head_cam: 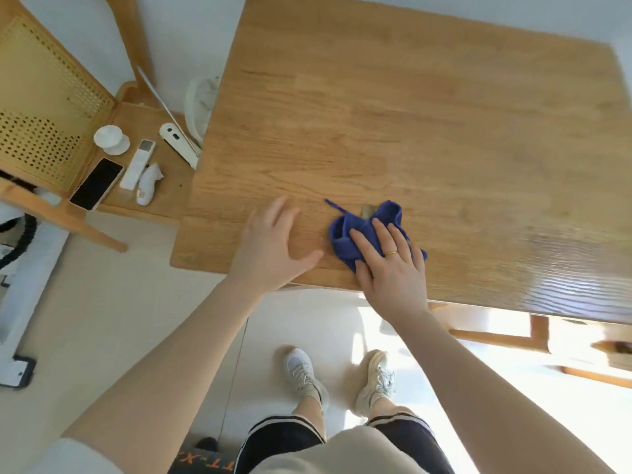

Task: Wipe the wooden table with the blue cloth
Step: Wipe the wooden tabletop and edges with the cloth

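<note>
The person's right hand [393,265] is lying flat on the blue cloth [362,230], fingers straight and slightly spread, pressing the bunched fabric down rather than gripping it. A gold ring is showing on one finger. The cloth is sitting crumpled on the wooden table [410,131], close to the near edge and toward the near left corner, with a thin blue thread trailing out from its far left side. A small dark patch, too blurred to identify, is peeking out just beyond the cloth.

The left hand [273,244] is resting just beside the cloth, apart from it, palm down on the bare wood with fingers relaxed and open, seemingly bracing the body.

Both bare forearms are reaching forward from the bottom of the view, and below the table edge the person's two pale sneakers [338,381] are standing on a light floor.

To the left of the table, a wooden chair [51,97] with a woven cane back is holding small things on its seat: a dark phone [96,188], a white remote [137,165], and a few other white objects.

As a judgement, the wiping is under way or just starting: the cloth is working near one corner, and most of the tabletop, stretching away and to the right, looks still to be covered. No wet streaks are visible to show which parts are done.
</note>
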The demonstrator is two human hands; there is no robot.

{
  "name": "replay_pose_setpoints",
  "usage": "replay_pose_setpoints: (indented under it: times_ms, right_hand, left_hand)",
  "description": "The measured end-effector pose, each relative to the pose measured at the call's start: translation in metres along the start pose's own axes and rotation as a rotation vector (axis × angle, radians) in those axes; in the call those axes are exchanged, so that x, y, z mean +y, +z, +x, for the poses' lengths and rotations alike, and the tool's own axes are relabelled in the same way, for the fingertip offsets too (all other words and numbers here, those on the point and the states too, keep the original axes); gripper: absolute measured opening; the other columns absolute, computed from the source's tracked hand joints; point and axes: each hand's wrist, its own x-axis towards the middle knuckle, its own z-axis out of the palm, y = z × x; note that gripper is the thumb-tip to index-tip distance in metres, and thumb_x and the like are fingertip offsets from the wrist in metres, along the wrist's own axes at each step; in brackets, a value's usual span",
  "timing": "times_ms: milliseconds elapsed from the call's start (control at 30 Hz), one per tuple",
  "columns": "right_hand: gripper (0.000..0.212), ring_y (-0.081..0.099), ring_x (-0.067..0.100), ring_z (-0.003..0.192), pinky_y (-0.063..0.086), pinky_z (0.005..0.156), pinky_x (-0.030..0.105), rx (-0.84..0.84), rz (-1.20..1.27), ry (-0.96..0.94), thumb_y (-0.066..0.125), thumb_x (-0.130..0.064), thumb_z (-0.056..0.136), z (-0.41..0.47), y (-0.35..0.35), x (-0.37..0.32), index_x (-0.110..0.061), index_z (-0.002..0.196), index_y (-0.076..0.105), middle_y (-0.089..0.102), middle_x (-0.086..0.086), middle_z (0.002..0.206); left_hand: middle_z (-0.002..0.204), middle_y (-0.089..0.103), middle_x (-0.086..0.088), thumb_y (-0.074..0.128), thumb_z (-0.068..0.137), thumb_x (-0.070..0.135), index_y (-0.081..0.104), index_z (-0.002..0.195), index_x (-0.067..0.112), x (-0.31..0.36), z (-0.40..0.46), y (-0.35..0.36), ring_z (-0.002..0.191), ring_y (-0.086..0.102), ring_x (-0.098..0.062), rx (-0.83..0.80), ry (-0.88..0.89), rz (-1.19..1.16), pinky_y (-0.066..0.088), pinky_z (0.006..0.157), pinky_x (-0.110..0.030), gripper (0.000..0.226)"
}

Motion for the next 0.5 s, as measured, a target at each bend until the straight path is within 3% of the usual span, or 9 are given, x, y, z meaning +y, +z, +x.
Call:
replay_pose_setpoints:
  times_ms: [100, 200, 267, 333, 500]
  right_hand:
    - [0.047, 0.041, 0.033, 0.13, 0.03, 0.105, 0.047, -0.01, -0.011, 0.16, 0.035, -0.041, 0.088, -0.008, -0.012, 0.047, -0.03, 0.13, 0.052, 0.047, 0.009, 0.141]
    - [0.053, 0.032, 0.032, 0.136, 0.023, 0.109, 0.048, -0.011, -0.004, 0.384, 0.025, -0.045, 0.087, -0.009, -0.016, 0.067, -0.032, 0.135, 0.045, 0.041, 0.008, 0.146]
    - [0.053, 0.034, 0.035, 0.134, 0.024, 0.107, 0.051, 0.017, 0.008, 0.435, 0.026, -0.042, 0.087, -0.008, -0.013, 0.062, -0.032, 0.134, 0.046, 0.043, 0.01, 0.144]
    - [0.05, 0.039, 0.039, 0.13, 0.029, 0.104, 0.055, 0.03, 0.031, 0.419, 0.03, -0.038, 0.086, -0.008, -0.012, 0.049, -0.03, 0.131, 0.051, 0.047, 0.013, 0.14]
    - [0.045, 0.042, 0.036, 0.128, 0.032, 0.101, 0.05, -0.023, 0.057, 0.129, 0.035, -0.036, 0.088, -0.021, -0.007, 0.008, -0.033, 0.13, 0.051, 0.048, 0.01, 0.14]
  left_hand:
    - [0.158, 0.005, -0.005, 0.06, 0.065, 0.074, 0.016, 0.148, 0.012, 0.023, -0.002, 0.018, 0.144, 0.006, -0.024, -0.131, 0.096, 0.277, 0.0, 0.116, -0.035, 0.112]
    - [0.158, -0.007, -0.011, 0.054, 0.066, 0.078, 0.001, 0.149, 0.01, 0.04, -0.003, 0.033, 0.145, -0.004, -0.026, -0.207, 0.072, 0.376, -0.007, 0.115, -0.034, 0.119]
    - [0.157, -0.008, -0.012, 0.057, 0.068, 0.074, 0.0, 0.149, 0.009, 0.045, -0.003, 0.037, 0.145, -0.004, -0.026, -0.206, 0.04, 0.395, -0.007, 0.115, -0.034, 0.119]
    - [0.158, -0.005, -0.013, 0.061, 0.067, 0.071, 0.003, 0.149, 0.008, 0.048, -0.004, 0.037, 0.145, -0.001, -0.026, -0.195, 0.018, 0.392, -0.003, 0.116, -0.034, 0.118]
    - [0.158, -0.001, -0.012, 0.064, 0.065, 0.07, 0.007, 0.148, 0.008, 0.058, -0.001, 0.034, 0.145, 0.002, -0.025, -0.235, -0.024, 0.453, 0.003, 0.117, -0.036, 0.118]
